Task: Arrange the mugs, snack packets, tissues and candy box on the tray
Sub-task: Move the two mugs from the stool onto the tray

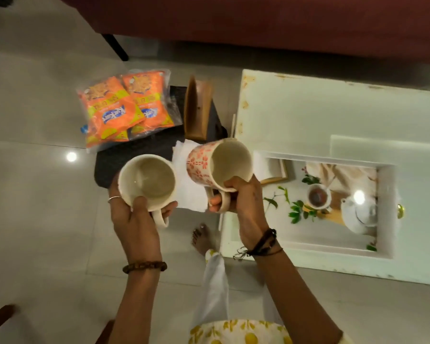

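1. A person stands over a tiled floor [35, 115], a mug in each hand, both mugs lifted clear of any surface.
2. The left hand [134, 219] is wrapped around a plain cream mug [148, 182], thumb over the rim, fingers by the handle.
3. The right hand [243, 207] is clamped on a red-flowered mug [219, 165], tilted with its mouth toward the camera.
4. The white tray [308, 108], with a teapot picture on its base, lies at right, bare of the task's items.
5. Orange snack packets [124, 108] in clear wrap lie on a dark mat [139, 147], beside a wooden box [197, 110].
6. White tissues [184, 189] lie beneath the mugs, between mat and tray.
7. A bare foot [202, 238] rests just beside the tray's near corner; a red sofa [258, 21] runs behind.
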A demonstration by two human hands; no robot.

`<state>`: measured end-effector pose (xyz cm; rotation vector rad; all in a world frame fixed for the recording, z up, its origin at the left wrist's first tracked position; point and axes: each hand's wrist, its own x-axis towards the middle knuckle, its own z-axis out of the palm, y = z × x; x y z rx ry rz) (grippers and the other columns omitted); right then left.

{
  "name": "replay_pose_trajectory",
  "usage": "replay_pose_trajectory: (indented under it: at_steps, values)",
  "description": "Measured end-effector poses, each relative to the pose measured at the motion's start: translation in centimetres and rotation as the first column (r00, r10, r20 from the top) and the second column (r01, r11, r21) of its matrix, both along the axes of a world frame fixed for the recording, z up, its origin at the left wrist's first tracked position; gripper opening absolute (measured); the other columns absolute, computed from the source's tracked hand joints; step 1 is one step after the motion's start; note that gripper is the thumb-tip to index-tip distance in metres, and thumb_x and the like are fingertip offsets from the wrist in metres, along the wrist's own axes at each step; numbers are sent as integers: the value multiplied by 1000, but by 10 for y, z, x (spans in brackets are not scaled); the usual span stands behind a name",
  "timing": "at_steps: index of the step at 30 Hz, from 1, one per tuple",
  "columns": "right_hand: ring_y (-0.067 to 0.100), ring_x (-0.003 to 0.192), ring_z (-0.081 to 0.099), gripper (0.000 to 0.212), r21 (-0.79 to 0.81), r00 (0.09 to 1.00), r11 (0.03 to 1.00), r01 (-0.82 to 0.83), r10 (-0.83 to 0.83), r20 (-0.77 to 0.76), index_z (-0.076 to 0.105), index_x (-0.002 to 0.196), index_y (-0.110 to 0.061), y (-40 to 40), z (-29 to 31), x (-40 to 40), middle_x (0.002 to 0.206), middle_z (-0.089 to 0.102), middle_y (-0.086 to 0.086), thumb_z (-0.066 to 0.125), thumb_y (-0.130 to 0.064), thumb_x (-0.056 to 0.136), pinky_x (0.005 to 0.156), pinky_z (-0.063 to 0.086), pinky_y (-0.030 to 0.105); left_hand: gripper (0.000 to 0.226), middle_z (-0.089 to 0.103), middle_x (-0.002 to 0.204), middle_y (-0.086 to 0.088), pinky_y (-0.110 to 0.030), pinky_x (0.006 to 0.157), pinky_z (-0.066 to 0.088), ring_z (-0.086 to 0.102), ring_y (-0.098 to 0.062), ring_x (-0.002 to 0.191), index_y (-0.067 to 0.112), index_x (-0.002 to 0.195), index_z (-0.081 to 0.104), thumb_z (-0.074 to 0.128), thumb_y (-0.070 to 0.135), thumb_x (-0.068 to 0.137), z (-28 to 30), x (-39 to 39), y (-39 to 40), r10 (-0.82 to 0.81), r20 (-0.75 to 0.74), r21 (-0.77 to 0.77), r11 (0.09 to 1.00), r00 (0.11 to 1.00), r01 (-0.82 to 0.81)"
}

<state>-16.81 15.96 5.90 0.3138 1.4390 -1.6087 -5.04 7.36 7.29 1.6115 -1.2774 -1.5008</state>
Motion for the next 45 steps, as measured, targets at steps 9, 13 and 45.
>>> replay_pose_trajectory:
  at_steps: [9,13,45]
  values:
    - [17,33,56,17,237,976,948,212,-192,-103,48,98,-5,145,2,-60,41,58,6,38,1,87,36,48,22,46,58,110,-9,-41,68,57,66,-32,85,15,128,42,38,-5,87,-16,-94,134,-183,-49,298,936,982,189]
    - [15,37,58,30,295,985,940,169,-149,-87,45,116,-2,181,-19,-75,64,56,18,36,0,88,38,51,22,57,56,113,-14,-28,51,56,68,-19,53,21,135,33,33,-9,87,-38,-113,170,-128,-71,424,894,989,146]
    - [37,99,59,47,575,980,810,-114,188,-70,34,135,-19,232,-92,-30,121,58,20,51,-23,92,90,50,52,54,47,133,-15,-57,98,44,47,-33,121,16,135,32,48,-5,87,-105,-76,212,-390,195,365,880,900,303]
